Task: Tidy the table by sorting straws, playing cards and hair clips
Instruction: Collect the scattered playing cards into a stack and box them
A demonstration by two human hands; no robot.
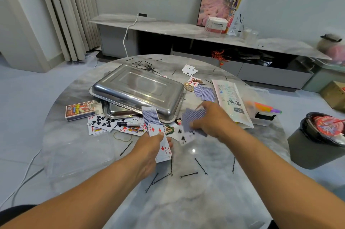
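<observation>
Playing cards lay scattered round the steel tray [138, 87], which sat upturned near the middle of my round marble table [205, 200], and I place everything from that tray. Left of its near corner sat the card box [80, 110], and just in front of that corner a loose spread of face-up cards [104, 123] with a black marker [128, 123] lying across them, its long axis running left to right. A rubber band [122, 136] lay just nearer me than those.

In front of the tray's near edge, my left hand [149, 151] pinched a stack of cards [158, 135], thumb curled on top over the five of diamonds, fingers underneath. The stack's long axis ran away from me and slightly left, its far end overlapping the tray's rim.

Nearer me than that, black hairpins [188, 175] lay apart on otherwise open marble reaching to the table's near edge.

Off the tray's near right corner, my right hand [211, 122] gripped a blurred fan of cards [193, 116], blue backs showing, fingers curled round them. Beneath it lay face-up club cards [183, 136].

Right of the tray sat face-down cards [204, 93], then a long packet [231, 103] pointing away from me, then coloured straws [265, 107] at the table's right edge.
</observation>
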